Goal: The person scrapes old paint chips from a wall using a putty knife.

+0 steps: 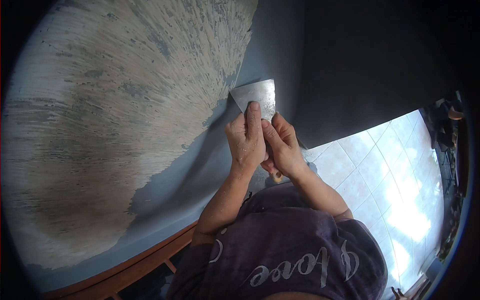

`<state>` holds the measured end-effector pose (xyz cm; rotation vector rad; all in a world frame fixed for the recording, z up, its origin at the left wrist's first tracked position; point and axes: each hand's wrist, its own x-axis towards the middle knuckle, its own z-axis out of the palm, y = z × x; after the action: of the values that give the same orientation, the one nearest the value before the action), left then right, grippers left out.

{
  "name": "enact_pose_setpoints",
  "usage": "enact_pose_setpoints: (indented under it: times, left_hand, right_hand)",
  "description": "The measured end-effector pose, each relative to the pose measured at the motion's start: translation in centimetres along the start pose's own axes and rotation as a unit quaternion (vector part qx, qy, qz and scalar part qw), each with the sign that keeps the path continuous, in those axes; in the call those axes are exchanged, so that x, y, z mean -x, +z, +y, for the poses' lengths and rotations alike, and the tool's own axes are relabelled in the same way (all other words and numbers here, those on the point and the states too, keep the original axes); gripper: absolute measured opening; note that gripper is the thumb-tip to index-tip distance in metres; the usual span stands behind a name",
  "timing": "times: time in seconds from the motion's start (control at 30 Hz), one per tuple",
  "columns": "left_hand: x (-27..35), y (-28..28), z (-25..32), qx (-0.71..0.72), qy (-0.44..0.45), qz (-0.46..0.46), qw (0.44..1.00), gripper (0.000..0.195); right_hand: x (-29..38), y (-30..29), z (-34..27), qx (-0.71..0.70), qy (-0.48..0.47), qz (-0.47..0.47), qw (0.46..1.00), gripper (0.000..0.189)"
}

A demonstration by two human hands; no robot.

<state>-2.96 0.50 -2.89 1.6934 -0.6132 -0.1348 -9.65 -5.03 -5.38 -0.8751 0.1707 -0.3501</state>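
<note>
A metal scraper (260, 95) with a broad flared blade is in both my hands. My left hand (245, 140) wraps the handle from the left, its thumb lying flat along the blade. Around the lower part closes my right hand (285, 144), its thumb near the blade's base. The handle's end (276, 177) shows below the hands; the rest of it is hidden. The blade's far edge is beside the grey-painted wall (221, 150); I cannot tell whether it touches. A large pale scraped patch (123, 112) covers the wall to the left. Light dust clings to my hands and forearms.
A dark flat surface (360, 67) adjoins the wall on the right. Beneath its lower edge lies a light tiled floor (360, 157), brightly sunlit farther right. A reddish-brown wooden frame (150, 264) runs along the wall at lower left.
</note>
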Motion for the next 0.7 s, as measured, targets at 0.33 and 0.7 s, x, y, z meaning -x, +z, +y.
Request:
enact_pose_setpoints:
  times: [0.33,0.7]
  left_hand:
    - [-0.2,0.0,-0.3,-0.011,0.003,-0.002,1.000,0.051]
    - [-3.3,1.4,2.4,-0.027,0.069,-0.026,0.997,0.048]
  right_hand:
    - [-0.3,-0.1,0.4,-0.007,-0.012,0.010,1.000,0.020]
    - [-2.6,0.5,-2.6,-0.001,-0.108,0.052,0.993,0.021]
